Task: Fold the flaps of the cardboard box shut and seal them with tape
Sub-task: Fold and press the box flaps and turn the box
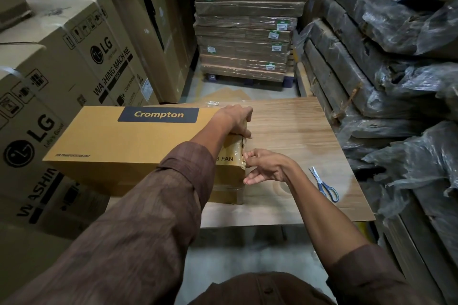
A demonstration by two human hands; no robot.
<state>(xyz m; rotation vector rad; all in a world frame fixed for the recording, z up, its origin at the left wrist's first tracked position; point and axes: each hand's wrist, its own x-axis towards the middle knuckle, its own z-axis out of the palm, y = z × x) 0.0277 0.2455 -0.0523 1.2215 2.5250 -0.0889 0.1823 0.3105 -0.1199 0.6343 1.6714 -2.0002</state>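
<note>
Crompton box (128,141) lying long on the wooden tabletop (297,131), long axis running leftward from its taped right end; left hand (235,119) curled over that end's top corner; right hand (266,166), nearer the end face, pinching clear tape (241,151) onto the edge; scissors (323,184) well right of the box.

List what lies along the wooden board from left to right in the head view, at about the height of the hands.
LG washing machine carton → Crompton box → left hand on the box's right end → right hand pinching the tape at that end → bare wooden board → scissors → plastic-wrapped stacks.
</note>
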